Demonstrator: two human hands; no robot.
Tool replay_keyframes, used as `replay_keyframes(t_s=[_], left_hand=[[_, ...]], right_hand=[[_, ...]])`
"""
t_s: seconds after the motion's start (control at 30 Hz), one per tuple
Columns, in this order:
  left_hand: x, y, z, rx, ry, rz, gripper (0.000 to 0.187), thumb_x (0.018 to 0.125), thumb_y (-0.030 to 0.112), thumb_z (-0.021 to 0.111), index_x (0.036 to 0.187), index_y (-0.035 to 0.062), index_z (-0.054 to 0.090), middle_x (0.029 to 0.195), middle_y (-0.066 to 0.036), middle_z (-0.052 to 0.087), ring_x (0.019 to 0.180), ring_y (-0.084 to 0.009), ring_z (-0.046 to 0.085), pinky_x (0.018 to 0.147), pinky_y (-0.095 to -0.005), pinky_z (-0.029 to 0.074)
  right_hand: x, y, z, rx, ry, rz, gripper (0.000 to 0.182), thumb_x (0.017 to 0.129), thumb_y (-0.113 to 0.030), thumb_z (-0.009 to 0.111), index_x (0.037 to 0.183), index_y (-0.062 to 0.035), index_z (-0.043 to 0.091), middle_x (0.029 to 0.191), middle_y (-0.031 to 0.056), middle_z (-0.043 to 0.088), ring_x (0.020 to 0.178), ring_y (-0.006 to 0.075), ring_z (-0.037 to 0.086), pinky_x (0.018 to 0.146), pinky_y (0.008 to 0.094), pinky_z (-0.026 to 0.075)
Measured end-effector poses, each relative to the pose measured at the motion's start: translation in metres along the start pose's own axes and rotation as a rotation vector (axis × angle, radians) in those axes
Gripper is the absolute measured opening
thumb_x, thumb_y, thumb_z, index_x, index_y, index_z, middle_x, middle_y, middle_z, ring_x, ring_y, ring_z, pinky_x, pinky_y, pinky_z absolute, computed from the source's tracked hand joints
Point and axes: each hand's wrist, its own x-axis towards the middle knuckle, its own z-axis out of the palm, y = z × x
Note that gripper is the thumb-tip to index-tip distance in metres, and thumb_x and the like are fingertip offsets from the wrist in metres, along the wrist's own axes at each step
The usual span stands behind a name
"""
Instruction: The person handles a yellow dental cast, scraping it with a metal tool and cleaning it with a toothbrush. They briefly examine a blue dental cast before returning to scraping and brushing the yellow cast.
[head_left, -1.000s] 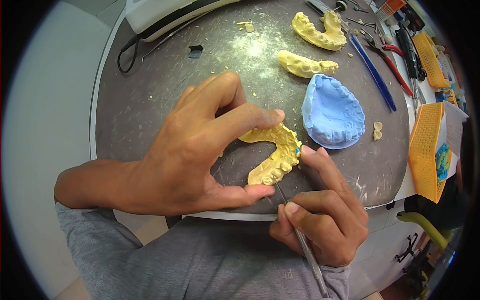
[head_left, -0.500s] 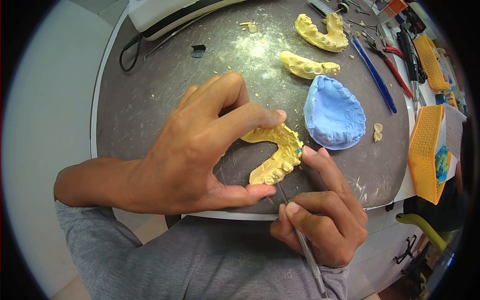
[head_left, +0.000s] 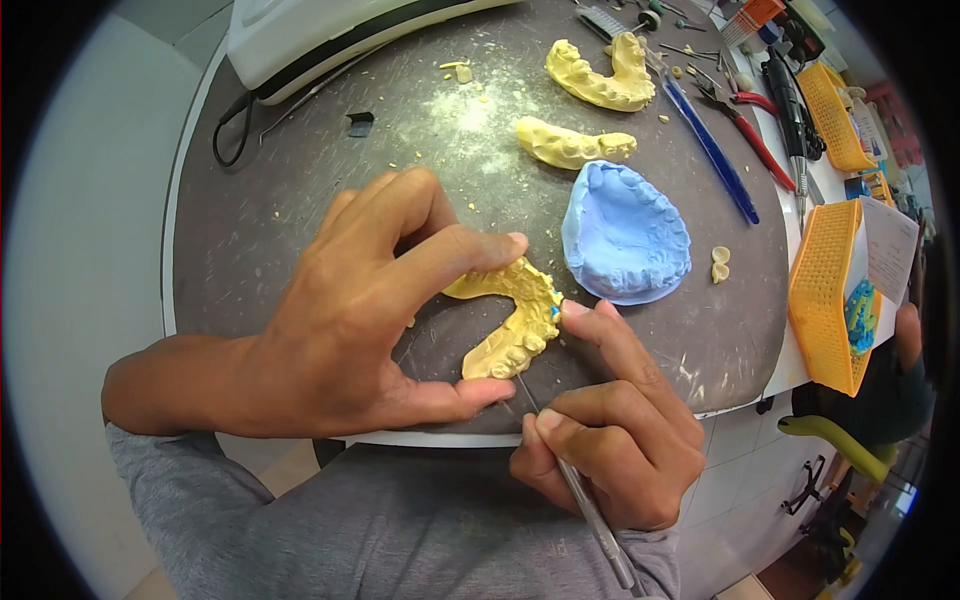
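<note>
My left hand (head_left: 350, 310) grips a yellow plaster dental model (head_left: 525, 320), a horseshoe arch of teeth, with the index finger on its far side and the thumb at the near end. A small blue spot marks the model's right side. In my right hand (head_left: 620, 440) is a slim metal dental carving tool (head_left: 592, 515), held like a pen. Its thin tip reaches the model's near edge, beside my left thumb; whether it touches cannot be made out. My right index finger rests at the model's right side, by the blue spot.
Beyond the model lie a blue dental impression (head_left: 628, 235), a yellow plaster piece (head_left: 575, 145) and another yellow arch model (head_left: 603, 82). A blue tweezer-like tool (head_left: 715, 150), red-handled pliers (head_left: 760, 145) and an orange basket (head_left: 825, 295) are at right. A white device (head_left: 320, 45) stands at back left.
The whole view has shifted, so the scene sits further left. Both hands keep nearly the same hold on the dental model and the carving tool.
</note>
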Motion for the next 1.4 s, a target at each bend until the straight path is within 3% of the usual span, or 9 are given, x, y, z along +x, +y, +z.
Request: replay_keyframes(t_s=[0.37,0.73,0.8,1.27,1.4], left_hand=[[-0.001,0.001,-0.004,0.007,-0.022,0.014,0.078,0.066,0.039,0.093,0.130,0.0033,0.066,0.103,-0.012,0.052,0.089,-0.0211,0.056,0.075,-0.0321,0.049],[-0.003,-0.002,0.001,-0.040,0.012,0.007,0.081,0.062,0.037,0.094,0.131,0.0038,0.067,0.091,-0.006,0.046,0.079,-0.0169,0.048,0.063,-0.0286,0.042],[-0.002,-0.002,0.001,-0.043,0.015,0.006,0.082,0.062,0.037,0.094,0.131,0.0037,0.067,0.090,-0.006,0.045,0.078,-0.0166,0.047,0.062,-0.0288,0.042],[-0.001,-0.003,0.000,-0.025,0.003,0.017,0.080,0.065,0.044,0.092,0.129,0.0037,0.068,0.088,-0.004,0.043,0.077,-0.0164,0.045,0.062,-0.0285,0.038],[-0.001,-0.004,-0.001,-0.009,-0.026,0.013,0.080,0.065,0.046,0.092,0.129,0.0029,0.068,0.090,-0.005,0.051,0.077,-0.0164,0.045,0.062,-0.0288,0.039]], right_hand=[[0.000,-0.005,0.004,-0.005,0.030,0.049,0.019,0.069,0.001,0.080,0.073,-0.0012,0.061,0.068,0.0092,0.063,0.100,0.0420,0.073,0.086,0.0573,0.062],[-0.003,-0.002,0.001,0.005,-0.008,0.010,0.019,0.070,0.000,0.080,0.078,0.0002,0.063,0.068,0.0102,0.064,0.098,0.0444,0.073,0.085,0.0584,0.062],[-0.005,-0.006,-0.002,-0.015,-0.087,0.076,0.027,0.081,-0.005,0.082,0.089,-0.0055,0.057,0.071,0.0096,0.064,0.106,0.0518,0.069,0.095,0.0607,0.055],[-0.006,-0.005,-0.002,-0.025,-0.088,0.055,0.025,0.080,-0.002,0.080,0.089,-0.0052,0.057,0.075,0.0100,0.066,0.110,0.0490,0.068,0.096,0.0607,0.055],[-0.007,-0.004,-0.002,-0.017,-0.094,0.040,0.025,0.080,-0.001,0.081,0.089,-0.0051,0.059,0.076,0.0097,0.066,0.111,0.0472,0.068,0.097,0.0613,0.055]])
